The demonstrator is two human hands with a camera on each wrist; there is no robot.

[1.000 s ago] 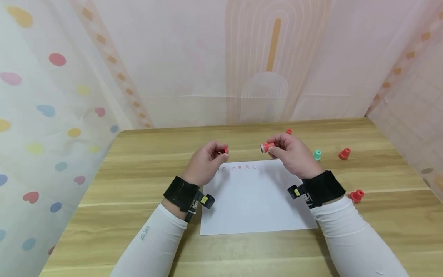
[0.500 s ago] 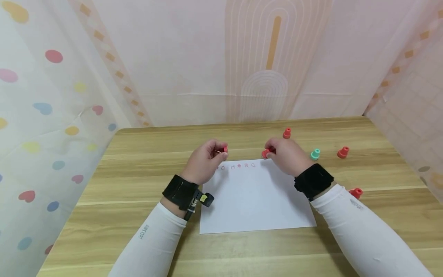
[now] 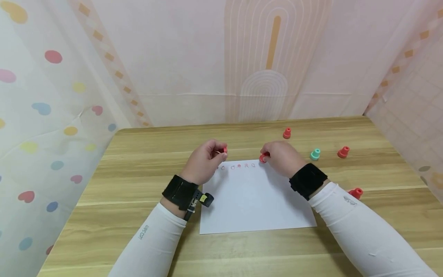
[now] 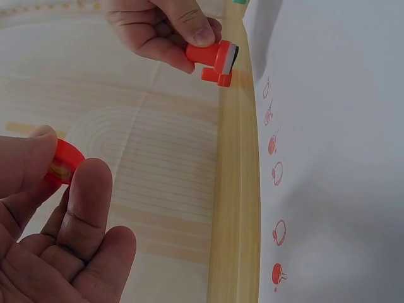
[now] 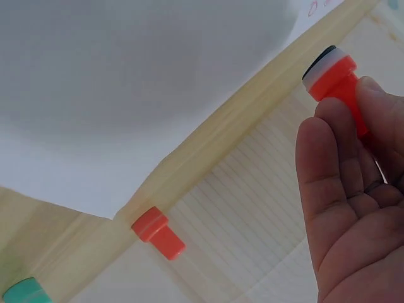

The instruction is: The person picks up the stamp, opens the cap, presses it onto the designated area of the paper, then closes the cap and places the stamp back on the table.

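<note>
My right hand (image 3: 279,156) holds a small red stamp (image 3: 264,157) by its handle, its dark face turned down just above the far right corner of a white paper sheet (image 3: 256,204). The same stamp (image 4: 214,58) shows in the left wrist view, and in the right wrist view the stamp (image 5: 338,79) sticks out past my fingers (image 5: 341,189). My left hand (image 3: 205,161) pinches a small red cap (image 3: 225,150) between thumb and fingers above the sheet's far left corner; the cap (image 4: 63,161) is also seen close up. A row of red stamped marks (image 3: 238,166) runs along the sheet's far edge.
On the wooden table (image 3: 138,181) stand other stamps: a red one (image 3: 287,133) at the back, a teal one (image 3: 315,154), another red one (image 3: 343,152) to the right and a red one (image 3: 355,192) beside my right forearm. Patterned curtains enclose the table.
My right hand has lowered the red stamp from mid-air and turned it face down near the paper's far edge. My left hand stays in place with the cap.
</note>
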